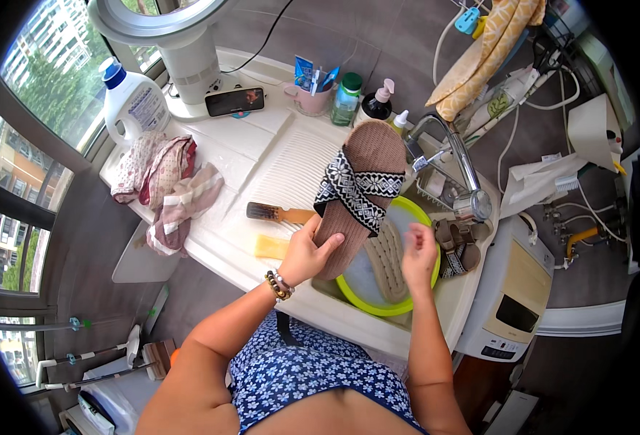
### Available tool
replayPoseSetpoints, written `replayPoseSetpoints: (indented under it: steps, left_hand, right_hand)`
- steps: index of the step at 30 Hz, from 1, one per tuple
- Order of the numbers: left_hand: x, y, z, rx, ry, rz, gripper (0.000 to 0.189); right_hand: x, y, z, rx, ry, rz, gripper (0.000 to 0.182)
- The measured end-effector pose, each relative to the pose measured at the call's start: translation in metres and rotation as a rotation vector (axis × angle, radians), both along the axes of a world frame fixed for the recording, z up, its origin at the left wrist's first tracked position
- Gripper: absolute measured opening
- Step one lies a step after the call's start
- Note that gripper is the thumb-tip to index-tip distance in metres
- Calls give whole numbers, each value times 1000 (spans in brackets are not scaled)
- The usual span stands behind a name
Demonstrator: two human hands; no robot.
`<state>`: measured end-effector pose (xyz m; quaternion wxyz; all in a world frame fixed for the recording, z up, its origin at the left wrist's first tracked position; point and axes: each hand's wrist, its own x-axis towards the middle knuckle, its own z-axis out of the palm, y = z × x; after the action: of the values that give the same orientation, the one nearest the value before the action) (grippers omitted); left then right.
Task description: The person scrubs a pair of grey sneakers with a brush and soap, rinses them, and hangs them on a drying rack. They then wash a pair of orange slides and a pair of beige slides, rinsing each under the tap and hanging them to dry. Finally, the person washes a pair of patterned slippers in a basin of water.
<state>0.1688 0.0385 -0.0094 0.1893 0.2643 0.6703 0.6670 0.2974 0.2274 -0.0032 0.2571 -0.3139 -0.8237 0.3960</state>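
My left hand (310, 251) grips the lower end of a slip-on sandal (360, 155), with its woven brown footbed facing up. Black-and-white patterned straps cross over the footbed. Over the right side of a lime-green-rimmed basin (371, 309), my right hand (420, 255) hovers with loosely bent, slightly blurred fingers and nothing visible in it. Inside the basin, a second shoe (388, 266) lies in cloudy water, its beige textured sole upward. Left of the held sandal are a wooden-handled scrub brush (276, 213) and a yellow bar of soap (271, 247).
A chrome faucet (464, 163) arches at the basin's right, near strapped sandals (456, 250). Crumpled cloths (170, 182) lie left on the white washboard sink (238, 147). Behind stand a detergent jug (135, 100), a phone (235, 101), a pink cup (309, 100) and bottles (374, 103).
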Motion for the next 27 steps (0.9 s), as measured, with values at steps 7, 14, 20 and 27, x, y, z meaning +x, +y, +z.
replayPoseSetpoints:
  steps: [7, 14, 20, 27]
  left_hand:
    - [-8, -19, 18, 98, -197, -48, 29]
    - [-3, -24, 3, -96, -205, -158, 30]
    - [16, 29, -36, 16, -482, -354, 32]
    - [45, 125, -118, -516, -366, -402, 33]
  right_hand:
    - [-107, -82, -101, -816, 221, 704, 37]
    - [-68, -45, -103, -65, -171, 589, 43]
    - [47, 19, -80, 90, -417, -60, 49]
    - [94, 28, -156, -163, -519, -208, 43]
